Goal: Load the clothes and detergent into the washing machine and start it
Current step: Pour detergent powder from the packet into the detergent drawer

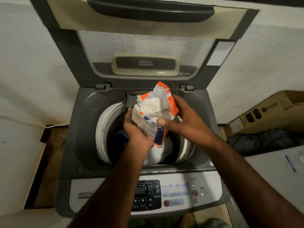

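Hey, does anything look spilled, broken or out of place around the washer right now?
No spill or damage shows. The crumpled orange-and-white detergent packet is held by both hands over the grey top-loading washing machine, where clothes lie in the drum.

Clothes [158, 153] half hidden under arms

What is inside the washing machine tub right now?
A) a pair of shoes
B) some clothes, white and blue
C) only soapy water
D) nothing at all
B: white and blue clothes lie in the tub, below the detergent packet held over it by the left hand and right hand.
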Available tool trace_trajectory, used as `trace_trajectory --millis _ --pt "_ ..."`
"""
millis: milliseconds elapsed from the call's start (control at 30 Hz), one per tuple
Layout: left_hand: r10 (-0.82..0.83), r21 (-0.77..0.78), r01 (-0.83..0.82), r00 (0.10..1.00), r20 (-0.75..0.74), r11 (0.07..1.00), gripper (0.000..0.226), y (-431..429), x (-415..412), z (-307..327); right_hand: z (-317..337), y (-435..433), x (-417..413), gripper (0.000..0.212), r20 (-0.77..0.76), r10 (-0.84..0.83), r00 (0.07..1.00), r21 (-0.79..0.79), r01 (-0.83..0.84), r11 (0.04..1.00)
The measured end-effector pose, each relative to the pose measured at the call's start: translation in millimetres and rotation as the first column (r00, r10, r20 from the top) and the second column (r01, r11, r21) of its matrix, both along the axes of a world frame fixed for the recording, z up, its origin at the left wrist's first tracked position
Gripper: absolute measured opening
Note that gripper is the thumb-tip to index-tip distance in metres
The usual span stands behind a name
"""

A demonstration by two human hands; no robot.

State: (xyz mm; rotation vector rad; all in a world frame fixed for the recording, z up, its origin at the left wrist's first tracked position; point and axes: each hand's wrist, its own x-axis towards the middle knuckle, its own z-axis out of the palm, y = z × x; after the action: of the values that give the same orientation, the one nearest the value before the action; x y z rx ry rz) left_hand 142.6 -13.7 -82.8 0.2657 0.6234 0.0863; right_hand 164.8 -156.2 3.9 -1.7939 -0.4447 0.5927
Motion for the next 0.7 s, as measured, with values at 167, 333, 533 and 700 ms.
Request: trace_trajectory --millis 167,333,533,700 --pt "-0.078 0.01 0.078 0.994 0.074 0.997 0.062 -51 5 36 -11 -26 -23 0.113 0.15 -0.12 0.981 0.038 0.115 0.993" --pt "-0.207 0.068 0.201 0.974 0.092 0.977 0.062 -122 11 60 7 -83 -41 0.084 0.228 -0.505 0.832 0.133 0.488 0.863" --pt "-0.431 0.135 0.418 0.898 0.084 0.898 0.058 -234 9 84 24 -183 -62 0.059 0.217 -0.753 0.621 0.205 0.725 0.657" --pt "-0.654 0.21 0.635 0.756 0.026 0.743 0.065 -349 -1 92 28 -288 -88 0.049 0.216 -0.888 0.407 0.219 0.866 0.45"
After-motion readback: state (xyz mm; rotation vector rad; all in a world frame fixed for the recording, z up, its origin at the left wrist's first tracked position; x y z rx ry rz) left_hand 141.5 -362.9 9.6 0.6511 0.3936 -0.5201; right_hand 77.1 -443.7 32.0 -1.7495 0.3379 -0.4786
